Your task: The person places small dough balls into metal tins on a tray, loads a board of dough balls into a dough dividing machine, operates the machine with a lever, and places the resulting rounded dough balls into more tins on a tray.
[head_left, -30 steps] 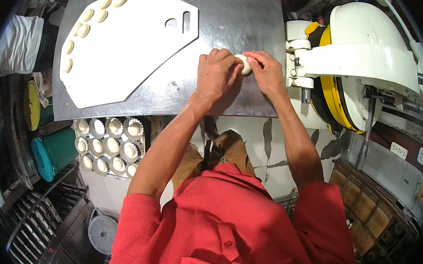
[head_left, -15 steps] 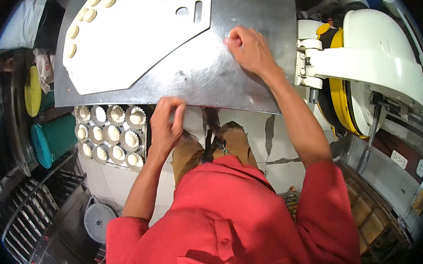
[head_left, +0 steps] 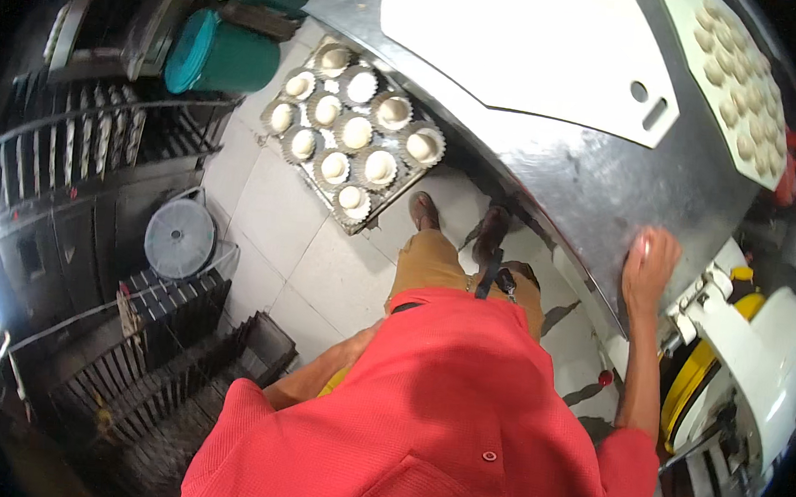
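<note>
My right hand (head_left: 650, 271) rests on the steel tabletop (head_left: 595, 202) near its right end, fingers curled in. Whether anything lies inside the curl is hidden. My left hand (head_left: 361, 342) is down at my left hip, where the red shirt covers its fingers. A large white cutting board (head_left: 531, 55) with a slot and a round hole lies bare in its visible part. Farther right, a pale board (head_left: 748, 165) carries many small dough pieces (head_left: 739, 101). Left of the table, a tray (head_left: 325, 205) holds fluted cups (head_left: 435, 150) with pale dough balls (head_left: 357, 133).
A white machine with a yellow ring (head_left: 768, 367) stands against the table's right end. Teal bin (head_left: 231, 60), bucket with a clear lid (head_left: 180, 238) and dark metal racks (head_left: 83, 134) line the left side. A dark crate (head_left: 257, 354) sits behind my left arm.
My view has swung left and down, bringing the whole tray into sight. My left hand has dropped from the table edge to my hip. My right hand stays curled at the tabletop.
</note>
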### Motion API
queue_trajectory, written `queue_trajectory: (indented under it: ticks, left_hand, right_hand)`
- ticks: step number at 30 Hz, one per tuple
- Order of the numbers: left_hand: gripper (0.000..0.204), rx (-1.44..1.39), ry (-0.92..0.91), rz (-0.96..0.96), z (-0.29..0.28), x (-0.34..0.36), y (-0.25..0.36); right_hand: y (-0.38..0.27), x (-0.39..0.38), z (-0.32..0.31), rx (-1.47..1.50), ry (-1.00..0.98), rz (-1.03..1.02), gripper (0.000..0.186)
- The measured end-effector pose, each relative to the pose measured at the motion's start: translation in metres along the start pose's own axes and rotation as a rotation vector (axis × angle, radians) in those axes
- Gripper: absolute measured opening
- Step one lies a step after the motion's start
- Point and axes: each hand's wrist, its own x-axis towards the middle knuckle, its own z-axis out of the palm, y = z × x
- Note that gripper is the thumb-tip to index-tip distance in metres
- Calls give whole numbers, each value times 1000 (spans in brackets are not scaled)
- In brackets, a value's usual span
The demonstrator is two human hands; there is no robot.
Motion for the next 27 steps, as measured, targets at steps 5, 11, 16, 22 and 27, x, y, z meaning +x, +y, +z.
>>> queue_trajectory:
  ticks: [5, 11, 16, 22, 27]
  left_hand:
    - [65, -320, 25, -41, -22, 10, -25]
    - [51, 382, 498, 30, -60, -4, -34]
    - [39, 582, 750, 399, -174, 31, -25]
    - [39, 188, 888, 573, -243, 48, 106]
    - [40, -101, 806, 641, -272, 65, 159]
  right_hand:
    - [29, 45, 18, -74, -40, 150, 12]
    - [-34, 12, 27, -25, -63, -247, 12]
    - [-65, 66, 53, -145, 4, 304, 24]
    - [-69, 37, 32, 31, -354, 490, 40]
    - [-356, 115, 133, 429, -680, 267, 42]
